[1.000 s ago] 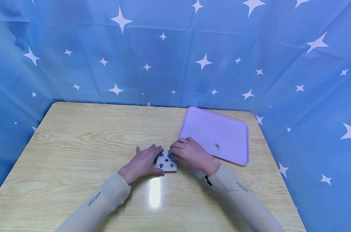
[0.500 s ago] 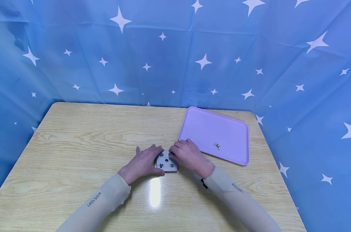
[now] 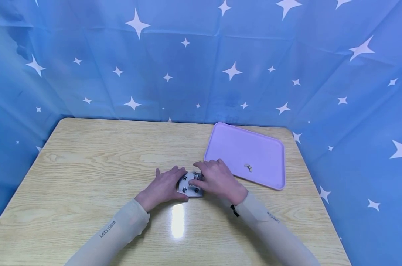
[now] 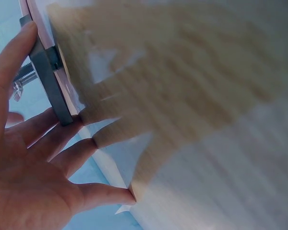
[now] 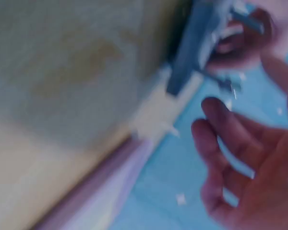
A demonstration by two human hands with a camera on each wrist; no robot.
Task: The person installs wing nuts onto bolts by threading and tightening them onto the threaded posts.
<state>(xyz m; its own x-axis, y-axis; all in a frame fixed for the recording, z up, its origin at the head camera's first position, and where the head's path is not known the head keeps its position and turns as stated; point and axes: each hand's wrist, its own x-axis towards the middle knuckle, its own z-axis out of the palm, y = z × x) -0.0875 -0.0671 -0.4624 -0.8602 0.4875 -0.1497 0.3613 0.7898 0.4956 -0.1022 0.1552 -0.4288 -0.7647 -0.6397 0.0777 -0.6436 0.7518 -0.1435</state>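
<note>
A small square metal plate (image 3: pixel 190 194) with several holes lies at the middle of the table, raised on short feet in the left wrist view. My left hand (image 3: pixel 162 189) grips it from the left, thumb at the near edge and forefinger at the far edge, other fingers spread. Two threaded bolts stand up from the plate. On the far-right bolt sits a wing nut (image 5: pixel 230 87). Beside that bolt is my right hand (image 3: pixel 219 180), thumb and forefinger spread apart over the plate. In the right wrist view its fingertips (image 5: pixel 212 106) are off the wing nut, loosely bent, holding nothing.
A purple tray (image 3: pixel 251 140) lies at the back right, slightly turned. Loose wing-nut-like metal pieces (image 3: pixel 248 168) rest in it. Behind the wooden table (image 3: pixel 114 147) hangs a blue curtain (image 3: pixel 174 55) with white stars.
My right hand moved slightly left, closed at the far-right bolt, then spread its thumb and forefinger, uncovering the wing nut. My left hand and the plate stay put.
</note>
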